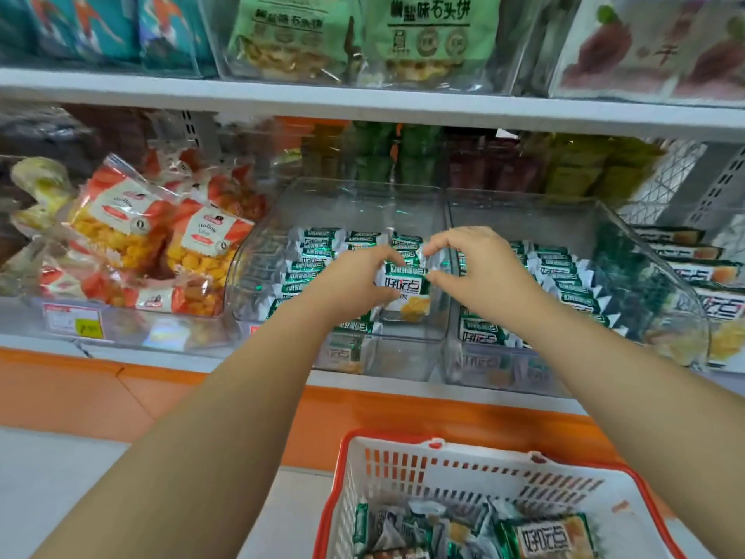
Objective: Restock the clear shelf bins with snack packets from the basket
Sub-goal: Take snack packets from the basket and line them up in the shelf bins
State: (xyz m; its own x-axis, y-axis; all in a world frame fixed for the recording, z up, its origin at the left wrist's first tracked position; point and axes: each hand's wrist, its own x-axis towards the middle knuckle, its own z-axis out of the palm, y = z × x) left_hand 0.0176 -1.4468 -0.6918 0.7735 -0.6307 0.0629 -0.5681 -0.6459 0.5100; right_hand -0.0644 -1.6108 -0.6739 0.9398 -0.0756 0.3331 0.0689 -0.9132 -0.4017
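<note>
A green-and-white snack packet [405,285] is held upright between my two hands over the middle clear bin [403,359]. My left hand [354,282] pinches its left edge and my right hand [469,262] pinches its right top corner. Rows of the same green packets [310,262] lie in that bin behind the held one. The clear bin to the right [500,369] holds more green packets [564,284]. At the bottom stands a white basket with an orange rim [350,470], with several green packets [544,538] inside.
Left of the middle bin is a clear bin of orange-and-white puff bags [161,252] with a price tag [72,322]. A white shelf board [363,102] runs overhead with green bags [298,38] above it. More packets [709,276] fill the far right bin.
</note>
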